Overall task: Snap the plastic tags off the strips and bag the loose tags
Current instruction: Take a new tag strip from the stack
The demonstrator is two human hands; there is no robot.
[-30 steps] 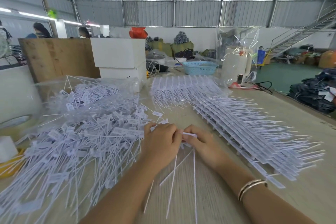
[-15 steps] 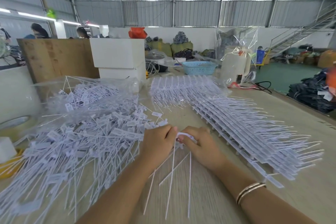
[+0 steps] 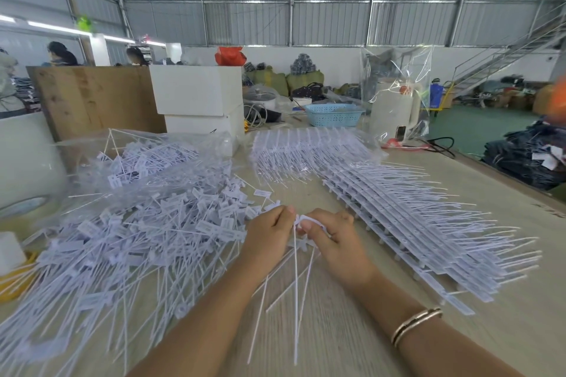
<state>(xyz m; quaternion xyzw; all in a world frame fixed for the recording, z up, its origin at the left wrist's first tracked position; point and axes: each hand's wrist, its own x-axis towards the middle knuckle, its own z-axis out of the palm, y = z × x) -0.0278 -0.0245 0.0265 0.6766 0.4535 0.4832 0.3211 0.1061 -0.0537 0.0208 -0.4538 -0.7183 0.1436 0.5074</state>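
— Hands first?
— Left hand (image 3: 269,236) and right hand (image 3: 332,239) close together at the near centre of the desk (image 3: 337,337), fingertips almost touching. Both curled, pinching a short white strip piece (image 3: 309,220) between them. Thin white tails (image 3: 296,291) hanging from the pinch toward the near edge, some lying on the desk.
— Right wrist?
— Wearing a bracelet (image 3: 416,325).
— Loose tags?
— Heaped in a broad pile (image 3: 131,242) just left of the left hand, spreading across the near left of the desk. Flat white labels with long thin tails, tangled every way.
— Bag?
— Clear plastic bag (image 3: 147,159) at the far end of that pile, lying open, partly filled with more tags.
— Unsnapped strips?
— Stacked in a row (image 3: 428,229) just right of the right hand, running from near right to far centre, tails fanned out to the right. Far end of the stack (image 3: 306,147) lying on or under clear plastic; cannot tell which.
— Farther out?
— Two white boxes (image 3: 199,101) stacked at the far side, beside a wooden board (image 3: 92,98) standing on the left. Blue perforated basket (image 3: 333,114) to the right of the boxes, then a white jug-like appliance (image 3: 393,110) wrapped in clear film. Roll of tape (image 3: 27,205) at the left edge. Dark piled clothing (image 3: 526,159) off the desk on the far right.
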